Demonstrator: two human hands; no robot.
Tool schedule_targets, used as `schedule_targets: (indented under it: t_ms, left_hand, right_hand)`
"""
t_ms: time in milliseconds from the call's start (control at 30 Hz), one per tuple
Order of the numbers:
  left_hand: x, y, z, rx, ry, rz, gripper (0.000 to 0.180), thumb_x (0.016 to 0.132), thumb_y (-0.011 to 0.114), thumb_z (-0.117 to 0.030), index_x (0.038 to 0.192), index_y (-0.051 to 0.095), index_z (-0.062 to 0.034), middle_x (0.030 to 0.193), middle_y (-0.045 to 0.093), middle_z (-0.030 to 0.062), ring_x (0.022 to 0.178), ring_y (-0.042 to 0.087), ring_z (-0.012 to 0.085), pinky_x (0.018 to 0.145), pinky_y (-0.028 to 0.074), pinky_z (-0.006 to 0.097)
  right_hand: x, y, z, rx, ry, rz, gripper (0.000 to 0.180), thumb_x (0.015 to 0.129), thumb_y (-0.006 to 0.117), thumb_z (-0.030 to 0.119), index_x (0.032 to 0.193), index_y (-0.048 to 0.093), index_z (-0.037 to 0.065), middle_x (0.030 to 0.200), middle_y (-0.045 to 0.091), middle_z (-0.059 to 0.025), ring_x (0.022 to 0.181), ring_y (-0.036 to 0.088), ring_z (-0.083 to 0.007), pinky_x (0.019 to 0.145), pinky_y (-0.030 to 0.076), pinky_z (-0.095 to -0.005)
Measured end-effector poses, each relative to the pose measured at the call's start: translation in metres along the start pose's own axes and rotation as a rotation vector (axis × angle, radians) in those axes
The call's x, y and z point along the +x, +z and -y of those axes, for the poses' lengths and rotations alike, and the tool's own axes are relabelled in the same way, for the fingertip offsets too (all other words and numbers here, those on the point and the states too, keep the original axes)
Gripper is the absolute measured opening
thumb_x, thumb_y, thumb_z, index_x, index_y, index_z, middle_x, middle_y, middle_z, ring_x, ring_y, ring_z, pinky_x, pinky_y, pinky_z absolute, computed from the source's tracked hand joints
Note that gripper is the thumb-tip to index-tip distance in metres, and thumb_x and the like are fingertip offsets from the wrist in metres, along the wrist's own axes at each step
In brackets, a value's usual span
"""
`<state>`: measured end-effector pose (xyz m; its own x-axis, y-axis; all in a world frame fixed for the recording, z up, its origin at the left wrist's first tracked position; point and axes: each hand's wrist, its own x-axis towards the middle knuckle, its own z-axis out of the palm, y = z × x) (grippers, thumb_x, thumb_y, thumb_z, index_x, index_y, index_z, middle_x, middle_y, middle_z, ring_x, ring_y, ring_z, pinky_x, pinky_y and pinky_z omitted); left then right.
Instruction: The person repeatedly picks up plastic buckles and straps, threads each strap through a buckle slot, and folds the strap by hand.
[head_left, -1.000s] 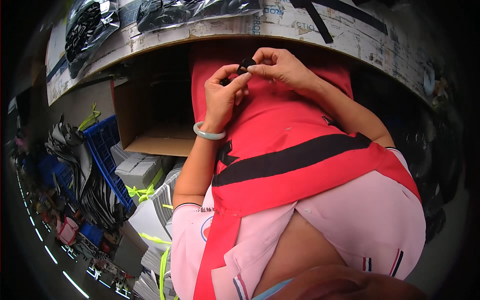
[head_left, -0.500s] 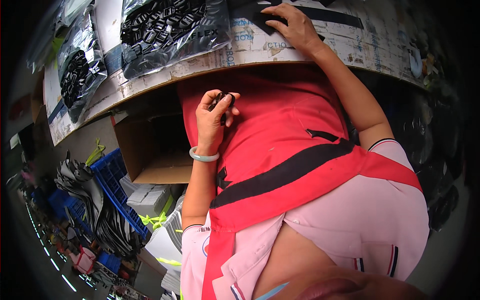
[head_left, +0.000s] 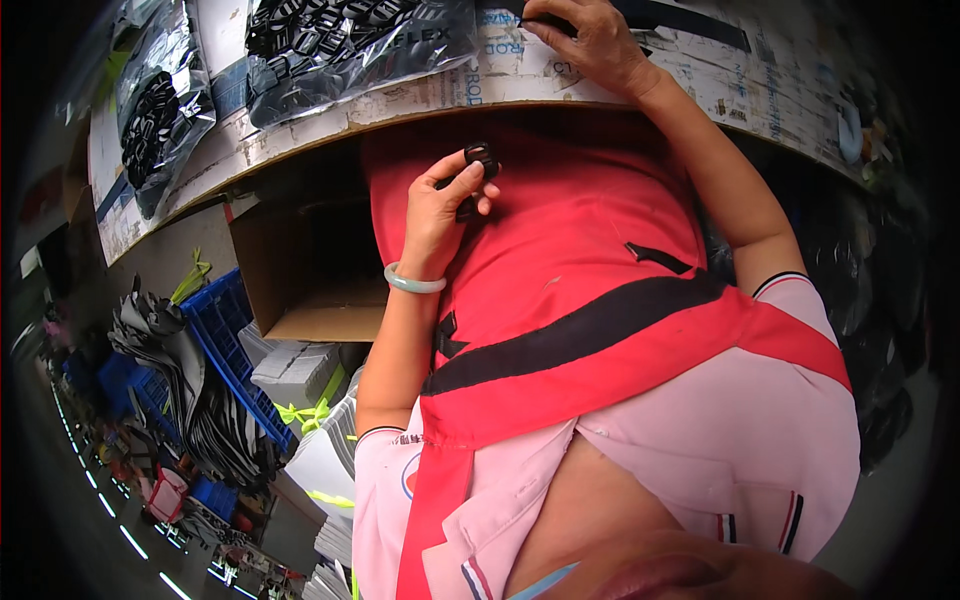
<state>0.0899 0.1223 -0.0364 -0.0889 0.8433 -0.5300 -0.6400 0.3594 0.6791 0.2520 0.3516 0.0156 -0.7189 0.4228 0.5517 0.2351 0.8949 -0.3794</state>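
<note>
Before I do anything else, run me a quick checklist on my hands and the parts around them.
1. Left hand has the black slider buckle pinched: ok, between thumb and fingers.
2. Right hand is at the table: ok, near the black strap.
3. Right fingertips grip a piece: cannot tell, the dark material there runs to the picture's top edge.
4. Both hands on the buckle: not ok, only the left.
5. More buckles on the table: ok, many in the large transparent bag.
</note>
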Motion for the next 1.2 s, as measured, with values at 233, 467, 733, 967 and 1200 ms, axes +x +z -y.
schedule_targets:
  t_ms: [233, 467, 733, 967, 1200]
  left_hand:
    - [-0.002, 0.001, -0.002, 0.036, 0.081, -0.063, 0.020, 0.092, 0.066, -0.017, 0.102, 0.065, -0.0001, 0.074, 0.062, 0.0043, 0.056, 0.054, 0.0079, 0.045, 0.041, 0.021]
    - [-0.002, 0.015, -0.020, 0.092, 0.145, -0.037, 0.018, 0.093, 0.064, -0.020, 0.097, 0.066, -0.0027, 0.072, 0.059, 0.0001, 0.057, 0.051, 0.0053, 0.047, 0.038, 0.020]
    - [-0.006, 0.007, -0.007, 0.055, 0.142, -0.057, 0.018, 0.092, 0.065, -0.017, 0.098, 0.067, -0.0005, 0.070, 0.058, -0.0006, 0.054, 0.049, 0.0050, 0.045, 0.037, 0.020]
    - [-0.017, 0.007, -0.019, 0.106, 0.298, -0.129, 0.015, 0.090, 0.068, -0.013, 0.095, 0.069, 0.0012, 0.064, 0.054, -0.0036, 0.051, 0.043, 0.0022, 0.044, 0.032, 0.019]
    - [-0.007, 0.013, -0.012, 0.256, 0.413, -0.173, 0.010, 0.087, 0.070, -0.006, 0.093, 0.070, 0.0014, 0.065, 0.057, -0.0027, 0.055, 0.048, 0.0035, 0.048, 0.035, 0.019]
  right_hand:
    - [0.023, -0.020, 0.040, 0.475, 0.097, -0.429, 0.014, 0.085, 0.068, -0.005, 0.096, 0.066, 0.003, 0.086, 0.064, -0.0004, 0.075, 0.056, -0.0059, 0.067, 0.044, -0.0193]
    - [0.012, 0.011, 0.001, 0.450, 0.339, -0.259, 0.008, 0.087, 0.068, 0.001, 0.094, 0.066, 0.004, 0.079, 0.060, 0.0007, 0.070, 0.053, -0.0048, 0.063, 0.041, -0.0191]
    - [0.033, 0.009, -0.003, 0.358, 0.288, -0.345, 0.007, 0.091, 0.064, 0.008, 0.089, 0.061, 0.003, 0.072, 0.058, 0.0022, 0.067, 0.051, -0.0049, 0.059, 0.042, -0.0212]
    - [0.021, -0.008, 0.087, 0.927, 1.006, 0.427, 0.015, 0.093, 0.064, 0.019, 0.094, 0.062, 0.005, 0.079, 0.063, -0.0003, 0.069, 0.057, -0.0048, 0.060, 0.045, -0.0199]
    - [-0.034, 0.024, 0.099, 1.114, 1.097, 0.433, 0.022, 0.094, 0.062, 0.026, 0.091, 0.064, 0.004, 0.072, 0.059, 0.0040, 0.061, 0.051, -0.0004, 0.052, 0.039, -0.0162]
